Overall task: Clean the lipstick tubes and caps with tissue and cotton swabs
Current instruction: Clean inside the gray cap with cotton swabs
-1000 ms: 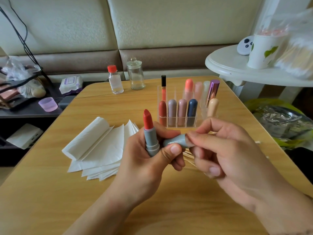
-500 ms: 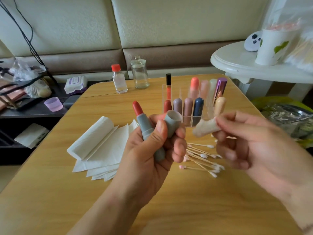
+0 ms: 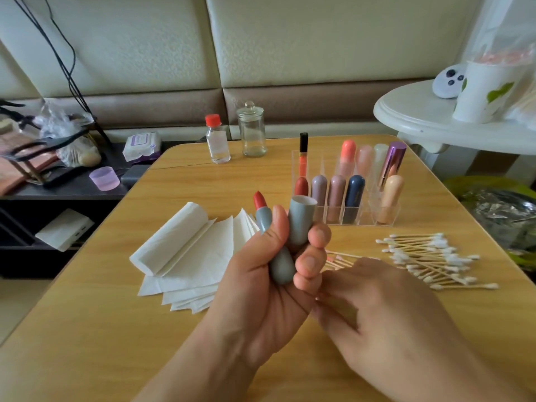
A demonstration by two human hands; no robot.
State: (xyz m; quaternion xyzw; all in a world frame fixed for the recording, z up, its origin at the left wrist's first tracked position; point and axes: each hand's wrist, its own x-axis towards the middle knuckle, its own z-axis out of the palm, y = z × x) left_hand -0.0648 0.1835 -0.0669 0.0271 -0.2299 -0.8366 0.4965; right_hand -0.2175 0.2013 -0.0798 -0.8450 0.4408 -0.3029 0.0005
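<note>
Across the wooden counter (image 3: 87, 329), with the clear lipstick rack (image 3: 348, 210) as landmark: a fanned stack of tissue (image 3: 185, 256) lies well to the rack's left and nearer the person; a loose pile of cotton swabs (image 3: 432, 259) lies just in front of the rack, to its right. A few used, pink-tipped swabs (image 3: 338, 261) lie in front of the rack, near the hands.

Left hand (image 3: 261, 285), raised in front of the rack, fingers curled tight round two things at once: the grey lipstick tube (image 3: 265, 217) with its red bullet up, and the grey cap (image 3: 300, 224), open mouth upward.

Right hand (image 3: 377, 314), nearer the person than the rack, low over the counter beside the used swabs. Fingers bent, partly hidden behind the left hand; cannot tell whether they pinch anything.

Change: half a second ago the right hand was up beside the cap, pinching a crumpled wad of tissue. Now it has dropped to the counter and the wad is out of sight. Judgement: the tissue pass on the cap looks finished; likely next is a swab for the cap's inside.
</note>
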